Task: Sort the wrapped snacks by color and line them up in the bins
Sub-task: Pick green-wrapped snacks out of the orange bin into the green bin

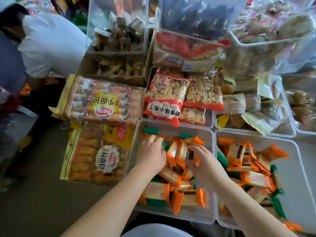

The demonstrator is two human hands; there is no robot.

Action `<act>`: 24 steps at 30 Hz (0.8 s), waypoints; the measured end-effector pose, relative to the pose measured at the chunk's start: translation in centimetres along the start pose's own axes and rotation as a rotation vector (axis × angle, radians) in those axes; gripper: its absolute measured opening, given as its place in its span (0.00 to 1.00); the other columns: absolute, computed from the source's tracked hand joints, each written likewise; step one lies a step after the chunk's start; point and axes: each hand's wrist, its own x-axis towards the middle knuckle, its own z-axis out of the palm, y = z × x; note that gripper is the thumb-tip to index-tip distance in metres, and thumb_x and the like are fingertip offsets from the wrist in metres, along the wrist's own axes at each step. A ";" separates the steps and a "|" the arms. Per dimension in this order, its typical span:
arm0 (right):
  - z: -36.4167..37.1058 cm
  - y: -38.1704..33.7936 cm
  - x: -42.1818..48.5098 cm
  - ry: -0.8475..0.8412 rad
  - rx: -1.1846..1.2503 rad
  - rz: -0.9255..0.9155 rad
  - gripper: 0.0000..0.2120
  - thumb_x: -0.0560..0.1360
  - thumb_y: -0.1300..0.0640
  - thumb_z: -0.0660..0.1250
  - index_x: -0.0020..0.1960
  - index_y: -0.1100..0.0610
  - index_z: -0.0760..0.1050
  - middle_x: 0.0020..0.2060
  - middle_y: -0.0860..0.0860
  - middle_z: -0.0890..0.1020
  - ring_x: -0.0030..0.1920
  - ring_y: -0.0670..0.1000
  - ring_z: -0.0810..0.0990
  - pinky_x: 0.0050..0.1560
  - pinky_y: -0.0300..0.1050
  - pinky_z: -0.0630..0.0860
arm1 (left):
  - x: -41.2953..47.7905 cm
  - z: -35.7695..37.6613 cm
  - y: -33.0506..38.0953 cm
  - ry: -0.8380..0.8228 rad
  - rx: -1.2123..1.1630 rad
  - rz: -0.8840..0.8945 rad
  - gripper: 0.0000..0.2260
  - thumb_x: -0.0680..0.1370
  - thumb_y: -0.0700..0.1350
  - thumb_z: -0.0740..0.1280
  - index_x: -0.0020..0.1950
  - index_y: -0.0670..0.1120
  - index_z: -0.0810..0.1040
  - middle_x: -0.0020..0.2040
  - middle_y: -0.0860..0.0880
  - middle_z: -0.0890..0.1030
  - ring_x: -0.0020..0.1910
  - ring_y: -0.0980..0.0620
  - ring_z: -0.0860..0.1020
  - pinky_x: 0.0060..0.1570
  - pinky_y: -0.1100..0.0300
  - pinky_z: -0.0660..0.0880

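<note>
Hands reach down into the clear bin (172,124), which holds a loose heap of orange-wrapped snacks (188,197) with a few green-wrapped snacks (151,130) mixed in. The left hand (151,154) is at the bin's far left corner, knuckles up and fingers bent down among the wrappers; whether it grips anything there I cannot tell, since the fingertips are hidden. The right hand (203,161) is near the bin's middle, its thumb and fingers curled round one orange pack (183,152) that stands tilted above the heap. Touching the bin's right wall is a second clear bin (256,134), where more orange packs (253,178) and green packs (222,159) lie jumbled, none in a row. Just behind the bin, a red-edged bag of small round biscuits (164,100) hangs over the rim of another tub. Beside the bin's left wall lie two big yellow-trimmed bags of bread rolls (95,161), one beyond the other. Well beyond the bin's far left, a person in a white shirt (51,43) bends forward.
</note>
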 end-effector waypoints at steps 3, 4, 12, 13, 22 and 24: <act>1.0 -1.0 1.3 -0.096 0.069 0.086 0.30 0.81 0.42 0.66 0.81 0.46 0.64 0.77 0.44 0.70 0.76 0.49 0.70 0.71 0.46 0.71 | 2.1 0.3 -0.5 -0.160 -0.066 -0.081 0.32 0.83 0.48 0.66 0.84 0.51 0.57 0.82 0.48 0.63 0.78 0.44 0.68 0.73 0.48 0.71; 1.5 -1.1 1.3 -0.113 0.075 0.097 0.30 0.81 0.41 0.66 0.80 0.45 0.64 0.76 0.45 0.71 0.76 0.49 0.70 0.71 0.46 0.71 | 2.0 0.7 -0.9 -0.166 -0.102 -0.090 0.32 0.83 0.46 0.68 0.84 0.51 0.57 0.81 0.48 0.65 0.77 0.44 0.69 0.72 0.49 0.72; 2.5 -0.9 0.4 -0.085 0.151 0.170 0.22 0.80 0.42 0.67 0.71 0.48 0.76 0.63 0.44 0.80 0.57 0.46 0.80 0.58 0.41 0.77 | -0.7 1.5 -2.6 0.113 -0.143 0.082 0.16 0.82 0.44 0.68 0.70 0.48 0.79 0.68 0.54 0.76 0.67 0.52 0.74 0.66 0.59 0.73; 2.4 -0.9 0.4 -0.048 0.183 0.177 0.20 0.81 0.44 0.67 0.70 0.49 0.77 0.62 0.45 0.81 0.58 0.47 0.80 0.59 0.43 0.78 | -0.6 1.4 -2.0 0.121 -0.138 0.102 0.16 0.83 0.46 0.66 0.71 0.48 0.78 0.69 0.54 0.75 0.68 0.51 0.73 0.67 0.58 0.73; 1.3 0.1 0.2 -0.300 -0.331 0.056 0.42 0.77 0.62 0.70 0.84 0.49 0.52 0.77 0.49 0.66 0.77 0.54 0.65 0.68 0.46 0.76 | 2.3 1.8 2.9 -0.075 -0.042 -0.010 0.24 0.82 0.56 0.68 0.76 0.52 0.71 0.71 0.50 0.78 0.69 0.46 0.76 0.64 0.51 0.76; 1.6 0.5 -0.1 -0.236 -0.321 0.025 0.37 0.77 0.62 0.71 0.82 0.49 0.60 0.70 0.48 0.70 0.69 0.53 0.72 0.60 0.45 0.80 | 1.8 1.5 2.4 0.002 -0.076 0.034 0.24 0.81 0.53 0.71 0.77 0.55 0.72 0.69 0.52 0.78 0.67 0.47 0.75 0.65 0.51 0.76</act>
